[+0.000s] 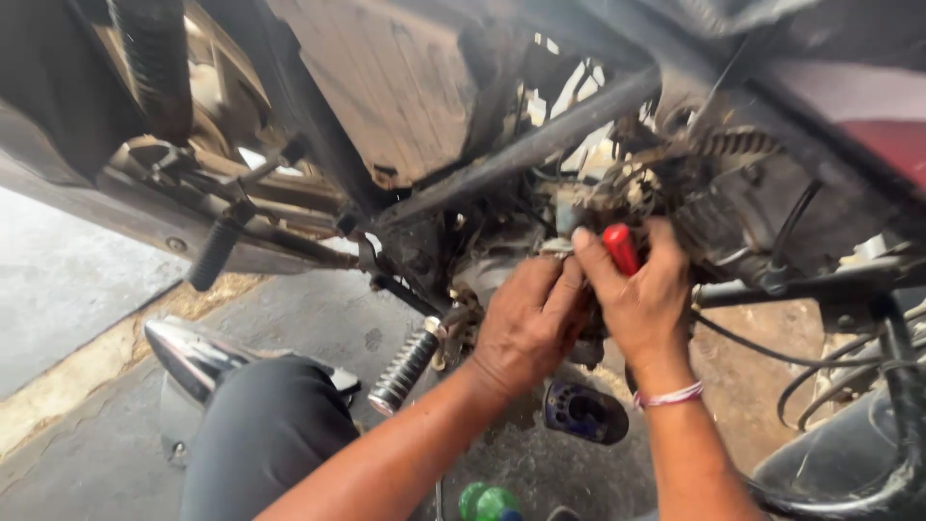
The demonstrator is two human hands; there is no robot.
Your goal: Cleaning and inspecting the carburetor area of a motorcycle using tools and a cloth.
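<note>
Left arm: I see it rise from the bottom edge of the head view, forearm bare, wrist bent toward the motorcycle's engine (pixel 540 241).
Left hand (pixel 529 323): back of the hand faces me; fingers (pixel 564 280) curled tight and pressed into the engine parts. What they grip is hidden, so I cannot tell whether they hold anything.
Right arm: it comes up from the lower right, with a pink-and-white band (pixel 667 396) at the wrist.
Right hand (pixel 641 294): set just beside the left hand, touching it; fingers wrapped closed round a red tool handle (pixel 620 248), whose upper end shows above the thumb.
Tool tip: hidden among the engine parts.
Footpeg (pixel 405 367): ribbed, just left of the left hand.
Floor (pixel 318 318): concrete; a dark round cap (pixel 585 412) lies below the hands, a green object (pixel 487 503) at the bottom edge.
</note>
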